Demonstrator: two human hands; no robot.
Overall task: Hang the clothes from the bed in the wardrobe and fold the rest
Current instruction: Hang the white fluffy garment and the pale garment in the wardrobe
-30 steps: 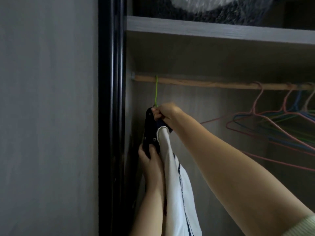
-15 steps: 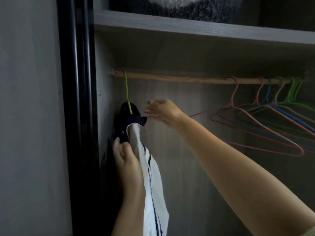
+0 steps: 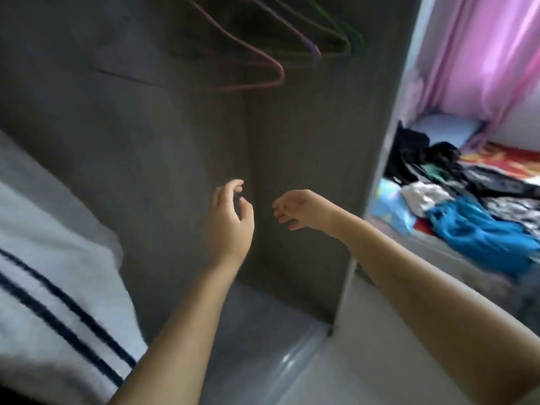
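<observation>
Head view: striped garment (image 3: 58, 302) hanging, stripes diagonal.

Both hands, left hand (image 3: 229, 220) and right hand (image 3: 302, 209), off the striped garment (image 3: 58, 287), seemingly empty, bed (image 3: 467, 229) now visible.

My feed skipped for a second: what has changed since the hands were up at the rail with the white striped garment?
Both hands have let go. The left hand and right hand have dropped lower, open and empty. The view has swung down and right, bringing the clothes on the bed into sight. The white striped garment still hangs at the left; the empty hangers remain in the wardrobe.
</observation>
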